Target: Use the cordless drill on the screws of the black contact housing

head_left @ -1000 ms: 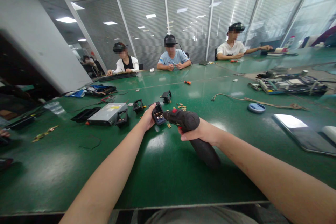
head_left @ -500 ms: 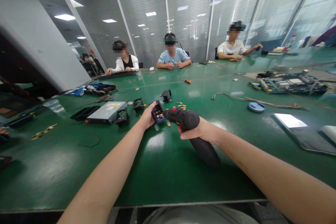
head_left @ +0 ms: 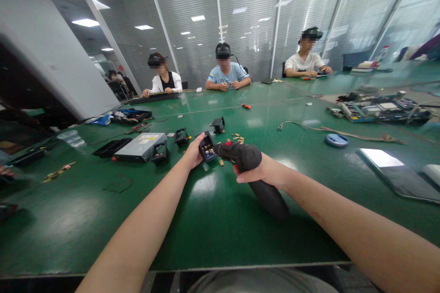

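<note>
My left hand is closed around the left side of a small black plastic housing, whose open face shows brass-coloured metal parts inside. In my right hand is a black power screwdriver with a red button, gripped by its thick handle. Its front end points left at the housing; whether the tip touches a part inside I cannot tell. Small brass pieces lie scattered just beyond the tool, and a single brass piece lies close by the housing.
More black housings stand left of my hands, beside a silver drive box. Rightward lie a blue round lid, a flat cable, circuit boards and a tablet-like slab. Three people sit across the green table.
My hands, the housing and the screwdriver hold nearly the same place. Across the table, the person at the right has drawn an outstretched hand in toward the other one.
</note>
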The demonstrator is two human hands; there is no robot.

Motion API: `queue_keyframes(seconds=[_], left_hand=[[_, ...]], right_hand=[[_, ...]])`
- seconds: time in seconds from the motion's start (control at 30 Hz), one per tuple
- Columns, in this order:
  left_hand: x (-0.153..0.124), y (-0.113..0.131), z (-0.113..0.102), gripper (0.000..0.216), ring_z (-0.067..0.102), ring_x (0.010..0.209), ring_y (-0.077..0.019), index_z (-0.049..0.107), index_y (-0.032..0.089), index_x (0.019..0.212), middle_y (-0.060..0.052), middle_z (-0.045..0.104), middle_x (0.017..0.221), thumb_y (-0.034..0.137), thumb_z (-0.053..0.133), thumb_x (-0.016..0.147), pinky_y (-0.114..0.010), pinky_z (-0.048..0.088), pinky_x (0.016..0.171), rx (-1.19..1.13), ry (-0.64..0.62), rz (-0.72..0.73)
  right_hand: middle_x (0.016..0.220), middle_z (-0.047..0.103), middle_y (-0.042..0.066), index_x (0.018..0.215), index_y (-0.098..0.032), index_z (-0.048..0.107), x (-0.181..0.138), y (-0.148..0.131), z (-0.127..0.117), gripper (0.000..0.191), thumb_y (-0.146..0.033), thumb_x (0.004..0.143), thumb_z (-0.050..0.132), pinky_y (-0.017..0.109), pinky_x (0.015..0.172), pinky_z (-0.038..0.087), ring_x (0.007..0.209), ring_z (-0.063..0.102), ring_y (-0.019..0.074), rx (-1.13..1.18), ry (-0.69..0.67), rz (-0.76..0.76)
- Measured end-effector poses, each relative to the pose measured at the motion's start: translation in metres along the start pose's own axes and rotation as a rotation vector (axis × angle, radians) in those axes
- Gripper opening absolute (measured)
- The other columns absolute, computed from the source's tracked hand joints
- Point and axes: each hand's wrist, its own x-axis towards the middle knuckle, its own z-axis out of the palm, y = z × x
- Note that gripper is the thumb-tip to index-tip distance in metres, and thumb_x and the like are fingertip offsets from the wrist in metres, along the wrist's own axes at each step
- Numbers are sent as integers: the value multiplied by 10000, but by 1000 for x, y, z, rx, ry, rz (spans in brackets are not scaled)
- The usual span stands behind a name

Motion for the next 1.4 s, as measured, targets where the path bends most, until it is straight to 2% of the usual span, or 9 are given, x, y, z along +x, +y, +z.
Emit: queue_keyframes(seconds=[0.27,0.73,0.83,1.03,1.2,1.4], left_hand=[[2,-1,-1,290,781,726,-240,728,155,1117,-104,803,886,405,715,969,-373,643,779,17,-8,28],[2,-1,-1,318,781,722,-240,723,157,1128,-94,802,865,412,755,940,-375,647,785,-3,-22,23],[3,-1,-2,307,785,733,-246,725,152,1120,-102,804,875,411,733,956,-380,645,785,8,-25,26],[4,-1,-2,319,785,737,-245,731,156,1135,-102,808,896,406,758,938,-384,642,797,-4,-6,18],[2,-1,0,310,783,734,-243,731,159,1129,-100,806,887,410,745,948,-386,643,799,5,-3,15],[-1,0,1,322,782,732,-241,730,160,1133,-97,805,885,411,763,934,-377,639,796,10,0,11]], right_hand=[[822,672,-9,1179,-200,703,-1,-3,1,663,-189,565,953,305,704,426,758,566,182,-1,-6,6],[824,680,-11,1182,-203,700,0,-1,1,656,-176,577,949,305,709,441,762,582,183,16,-4,-12],[828,680,-11,1155,-205,708,0,-1,1,619,-181,584,948,303,704,438,759,579,180,6,-8,-27],[816,672,-5,971,-192,717,1,1,0,443,-195,594,949,302,696,429,756,574,177,-16,-20,-44],[826,678,-10,1176,-207,715,0,0,0,621,-186,601,946,304,696,431,758,580,182,-9,-17,-50],[820,679,-11,1148,-204,717,2,4,-2,593,-207,604,955,303,694,432,754,583,181,-25,-27,-68]])
